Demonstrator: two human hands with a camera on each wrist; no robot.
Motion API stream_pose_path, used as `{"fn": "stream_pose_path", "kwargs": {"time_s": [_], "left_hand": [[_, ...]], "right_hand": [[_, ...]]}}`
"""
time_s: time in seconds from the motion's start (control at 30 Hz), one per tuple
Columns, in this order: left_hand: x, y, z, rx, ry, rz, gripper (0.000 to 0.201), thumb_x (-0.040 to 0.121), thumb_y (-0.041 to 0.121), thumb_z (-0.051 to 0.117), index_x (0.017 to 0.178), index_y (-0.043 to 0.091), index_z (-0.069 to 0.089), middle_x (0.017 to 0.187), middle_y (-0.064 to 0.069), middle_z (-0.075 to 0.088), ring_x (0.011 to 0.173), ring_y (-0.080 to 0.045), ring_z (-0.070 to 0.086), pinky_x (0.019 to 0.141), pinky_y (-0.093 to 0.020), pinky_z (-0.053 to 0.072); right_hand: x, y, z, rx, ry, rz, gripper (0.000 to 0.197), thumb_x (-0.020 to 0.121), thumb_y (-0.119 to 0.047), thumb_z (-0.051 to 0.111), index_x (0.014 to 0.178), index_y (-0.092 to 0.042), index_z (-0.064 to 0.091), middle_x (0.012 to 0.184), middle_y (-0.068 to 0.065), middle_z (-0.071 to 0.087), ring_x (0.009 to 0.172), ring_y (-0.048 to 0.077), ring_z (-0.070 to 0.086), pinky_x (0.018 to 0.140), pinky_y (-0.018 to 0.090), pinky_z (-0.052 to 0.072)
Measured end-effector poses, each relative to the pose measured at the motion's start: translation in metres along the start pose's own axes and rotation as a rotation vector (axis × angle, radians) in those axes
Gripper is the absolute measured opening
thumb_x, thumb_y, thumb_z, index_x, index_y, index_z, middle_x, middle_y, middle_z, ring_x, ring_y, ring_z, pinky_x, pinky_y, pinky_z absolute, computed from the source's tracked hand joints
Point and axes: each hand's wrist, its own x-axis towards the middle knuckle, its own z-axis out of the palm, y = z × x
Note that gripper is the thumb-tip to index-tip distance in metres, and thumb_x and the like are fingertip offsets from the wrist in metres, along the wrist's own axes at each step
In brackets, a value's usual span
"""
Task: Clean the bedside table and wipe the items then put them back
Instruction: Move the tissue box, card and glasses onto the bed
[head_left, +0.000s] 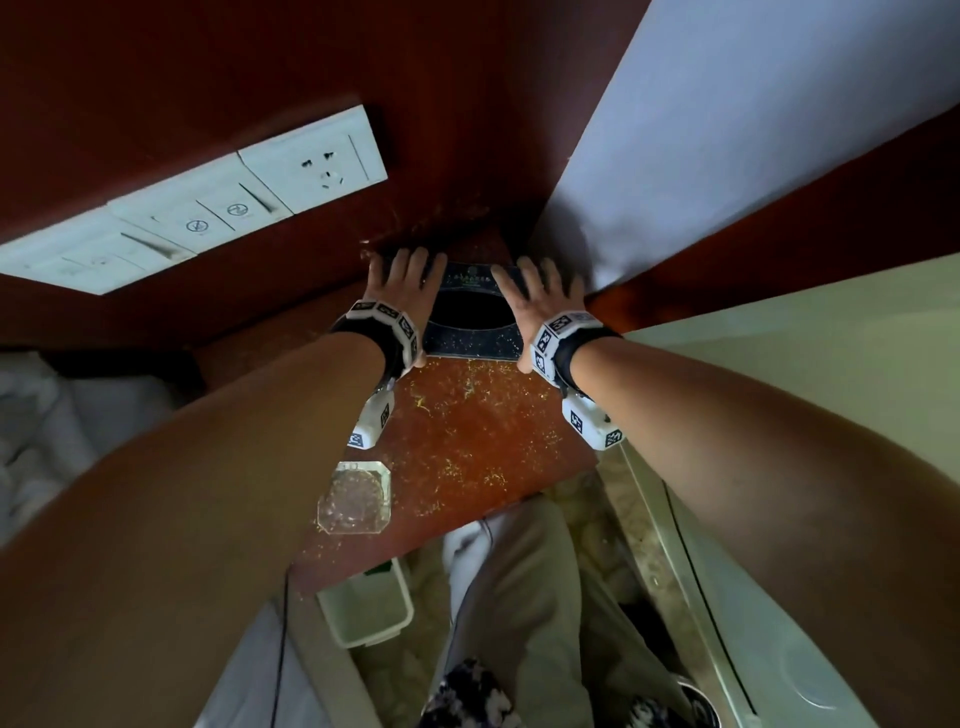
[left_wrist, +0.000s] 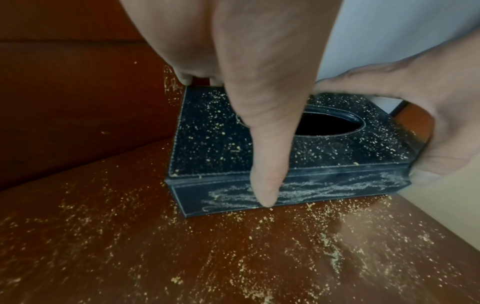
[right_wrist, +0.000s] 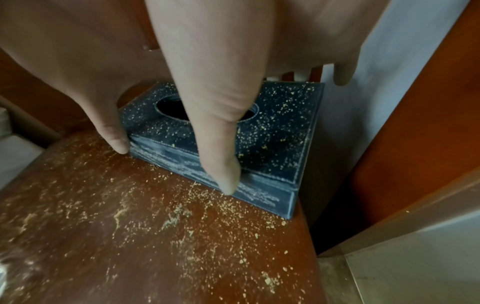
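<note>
Hands (head_left: 470, 291) gripping tissue box (head_left: 470, 338) ends, crosswise

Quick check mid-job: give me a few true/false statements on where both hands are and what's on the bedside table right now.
1. Both hands grip the tissue box. True: left hand at one end, right hand at the other.
2. The bedside table is wiped clean. False: yellowish crumbs cover it.
3. A tissue sticks out of the box's opening. False: the opening looks dark, with no tissue showing.
4. A glass ashtray sits near the table's front edge. True.
5. The box top is dusted with specks. True.
</note>
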Motion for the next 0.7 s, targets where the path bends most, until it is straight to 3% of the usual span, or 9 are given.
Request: {"fn": "stream_pose_path", "kwargs": {"time_s": [0.27, 0.53, 0.7], "left_hand": [[-0.003, -0.001, -0.008, 0.019, 0.042, 0.016, 0.149, 0.047, 0.051, 0.091, 0.156, 0.014, -0.003, 0.158, -0.015, 0.011, 0.147, -0.035, 0.013, 0.120, -0.055, 0.012], [-0.060, -0.001, -0.048, -0.003, 0.067, -0.008, 0.147, 0.044, 0.051, 0.091, 0.156, 0.014, 0.002, 0.155, -0.012, 0.018, 0.143, -0.033, 0.022, 0.120, -0.050, 0.018], [-0.123, -0.001, -0.079, 0.024, 0.098, -0.030, 0.149, 0.042, 0.056, 0.090, 0.156, 0.011, 0.005, 0.154, -0.012, 0.022, 0.141, -0.032, 0.026, 0.119, -0.045, 0.020]], "right_hand": [[-0.003, -0.002, -0.006, -0.067, 0.046, -0.029, 0.151, 0.048, -0.040, 0.093, 0.152, -0.030, -0.016, 0.159, 0.014, -0.003, 0.145, 0.044, 0.005, 0.108, 0.065, 0.027], [-0.056, 0.001, -0.052, -0.109, 0.050, -0.065, 0.148, 0.050, -0.047, 0.090, 0.154, -0.020, -0.011, 0.160, 0.011, 0.003, 0.145, 0.040, 0.012, 0.112, 0.058, 0.027], [-0.114, -0.005, -0.081, -0.125, 0.098, -0.117, 0.146, 0.051, -0.050, 0.088, 0.154, -0.016, -0.009, 0.159, 0.011, 0.006, 0.145, 0.037, 0.014, 0.118, 0.052, 0.019]]}}
